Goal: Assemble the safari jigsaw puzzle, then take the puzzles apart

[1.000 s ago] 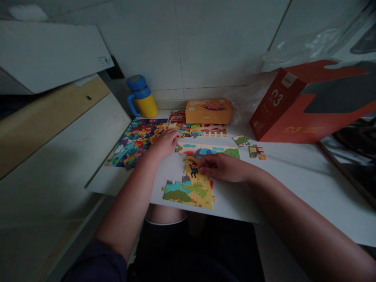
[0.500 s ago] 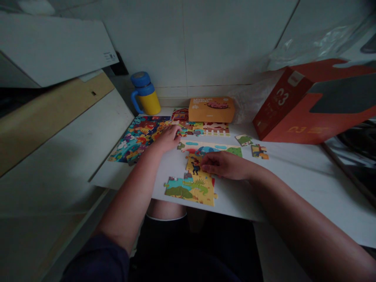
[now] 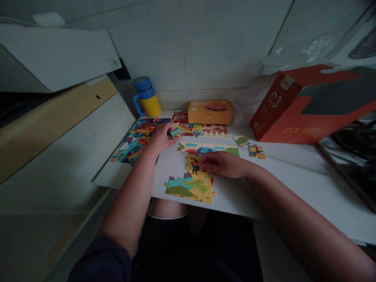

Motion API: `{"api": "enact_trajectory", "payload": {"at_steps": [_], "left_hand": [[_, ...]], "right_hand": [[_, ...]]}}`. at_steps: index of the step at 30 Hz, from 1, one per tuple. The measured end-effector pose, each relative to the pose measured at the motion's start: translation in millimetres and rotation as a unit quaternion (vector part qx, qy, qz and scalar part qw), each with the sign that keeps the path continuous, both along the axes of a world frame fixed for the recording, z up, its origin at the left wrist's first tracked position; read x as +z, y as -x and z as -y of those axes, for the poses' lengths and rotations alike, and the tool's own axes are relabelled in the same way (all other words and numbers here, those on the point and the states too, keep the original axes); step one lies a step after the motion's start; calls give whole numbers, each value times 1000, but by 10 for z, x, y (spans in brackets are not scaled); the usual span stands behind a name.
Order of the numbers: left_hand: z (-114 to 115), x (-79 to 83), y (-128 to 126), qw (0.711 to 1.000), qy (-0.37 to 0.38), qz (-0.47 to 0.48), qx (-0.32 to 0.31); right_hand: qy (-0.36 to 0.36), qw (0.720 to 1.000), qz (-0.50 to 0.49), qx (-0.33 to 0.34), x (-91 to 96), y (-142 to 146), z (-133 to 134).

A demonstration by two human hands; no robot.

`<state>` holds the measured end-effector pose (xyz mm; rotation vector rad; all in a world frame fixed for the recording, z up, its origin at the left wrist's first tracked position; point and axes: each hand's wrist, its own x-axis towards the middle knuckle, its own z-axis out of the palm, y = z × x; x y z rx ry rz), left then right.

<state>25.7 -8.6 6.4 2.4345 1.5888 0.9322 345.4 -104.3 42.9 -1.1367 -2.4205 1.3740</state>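
My left hand (image 3: pixel 163 138) grips a green and light-blue puzzle piece (image 3: pixel 176 132) between thumb and fingers, above the table beside the farm puzzle (image 3: pixel 214 131). My right hand (image 3: pixel 219 163) rests with curled, pinched fingers at the right edge of the partly joined yellow puzzle (image 3: pixel 204 190). Whatever those fingertips hold, if anything, is hidden. A joined strip with a blue elephant (image 3: pixel 205 150) lies just behind my right hand. Two loose areas of pieces lie to the right: a green piece (image 3: pixel 241 140) and a yellow-brown piece (image 3: pixel 256 151).
A dark, colourful puzzle (image 3: pixel 132 143) lies at the left of the white table (image 3: pixel 288 172). Along the wall stand a blue and yellow mug (image 3: pixel 149 102) and an orange puzzle box (image 3: pixel 210 112). A large red-orange box (image 3: pixel 293 121) stands at the right, near a stove.
My left hand has lifted slightly back and left, and the puzzle piece in its fingers now shows. My right hand stays at the yellow puzzle. The view has tilted slightly.
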Motion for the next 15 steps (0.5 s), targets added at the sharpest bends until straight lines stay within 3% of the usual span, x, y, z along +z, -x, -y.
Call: {"api": "enact_trajectory", "payload": {"at_steps": [4,7,12,15], "left_hand": [[266,231,70,999,-17,11,28],[658,362,155,999,20,33,-4],[1501,375,341,991,121,20,-50],[1871,355,440,981,170,10,-93]], "right_hand": [[-6,1000,0,3,26,4,5],[-2,1000,-1,9,46,9,8],[7,1000,-13,4,19,-1,4],[9,1000,-14,1,-12,-6,-3]]}}
